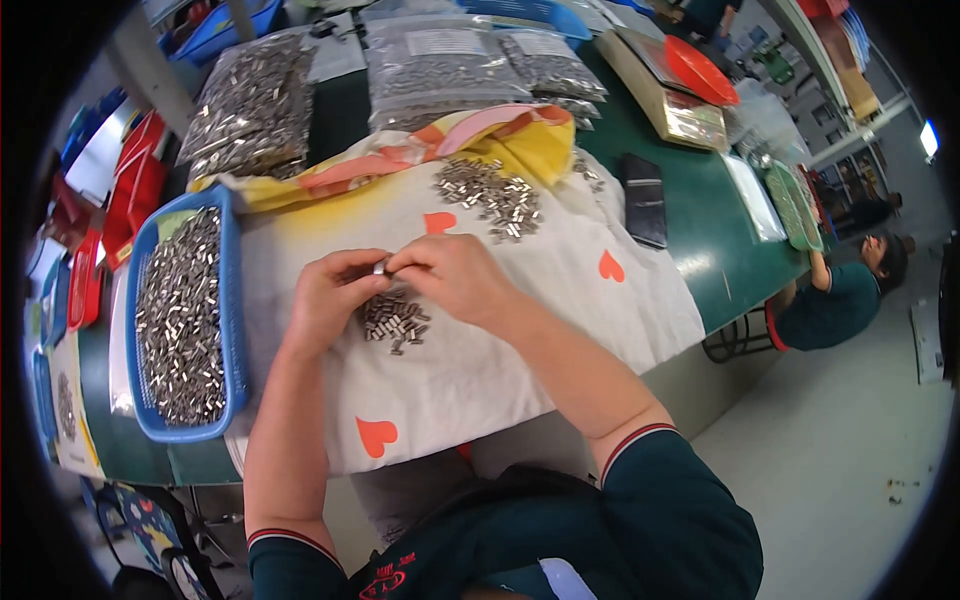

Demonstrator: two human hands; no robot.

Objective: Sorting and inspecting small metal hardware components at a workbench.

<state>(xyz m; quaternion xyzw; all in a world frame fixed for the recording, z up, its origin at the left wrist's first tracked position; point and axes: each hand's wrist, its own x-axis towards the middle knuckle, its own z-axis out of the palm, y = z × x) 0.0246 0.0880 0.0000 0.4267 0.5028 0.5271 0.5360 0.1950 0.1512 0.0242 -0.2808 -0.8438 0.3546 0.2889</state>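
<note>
Dark-green shirt (560, 530) is filling the foreground. Left hand (335, 290) and right hand (450, 275), fingertips nearly closed, are jointly pinching a small metal cylinder (381, 267) above a loose cylinder pile (395, 320); white cloth (470, 400) beneath is probably keeping pieces from rolling.

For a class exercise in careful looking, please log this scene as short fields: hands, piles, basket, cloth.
Left hand: pinching a small metal piece
Right hand: fingertips at that piece; grip unclear
Near pile: metal pieces, below the hands
Far pile: metal pieces, beyond the hands
Basket: blue, full of metal pieces, left
Cloth: white, orange-red hearts
</note>
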